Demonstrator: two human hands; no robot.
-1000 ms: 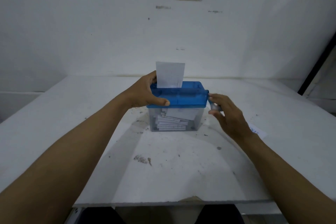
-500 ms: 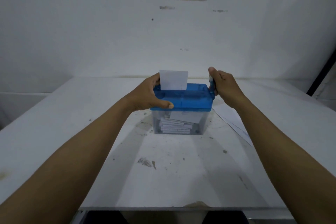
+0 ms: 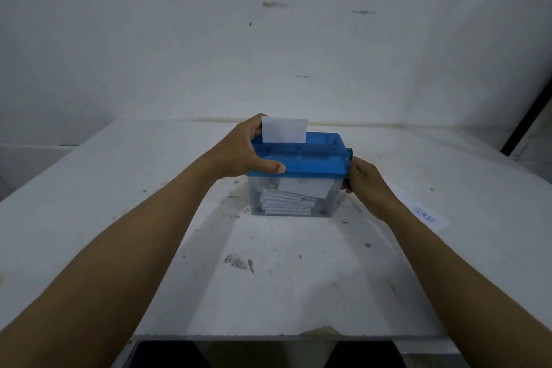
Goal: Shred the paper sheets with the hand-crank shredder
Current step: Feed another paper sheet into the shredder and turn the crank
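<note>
- While the shredder (image 3: 295,173) sits mid-table, at about 12 o'clock from the near edge, both hands are on it.
- It's a blue lid (image 3: 301,155) on a clear bin (image 3: 294,199), standing upright on the scuffed white table (image 3: 268,272).
- Left hand (image 3: 242,151) clamps the lid's 9 o'clock end: thumb pressed on the front edge, fingers (image 3: 254,125) wrapped over the back, so it's clenched on the lid.
- A white paper sheet (image 3: 284,129) stands upright in the slot, just beside those left fingers; can't tell if they touch it.
- Right hand (image 3: 366,185) is at the shredder's 3 o'clock side, low by the lid's corner, curled shut around something there. Presumably the crank, but the handle is hidden behind the hand, so can't say for sure.
- Inside the bin there's a stack of cut strips (image 3: 286,203), with a wider piece hanging down just under the lid.
- Another sheet (image 3: 427,216) with blue lettering lies flat on the table at 3 o'clock, partly under the right forearm.
</note>
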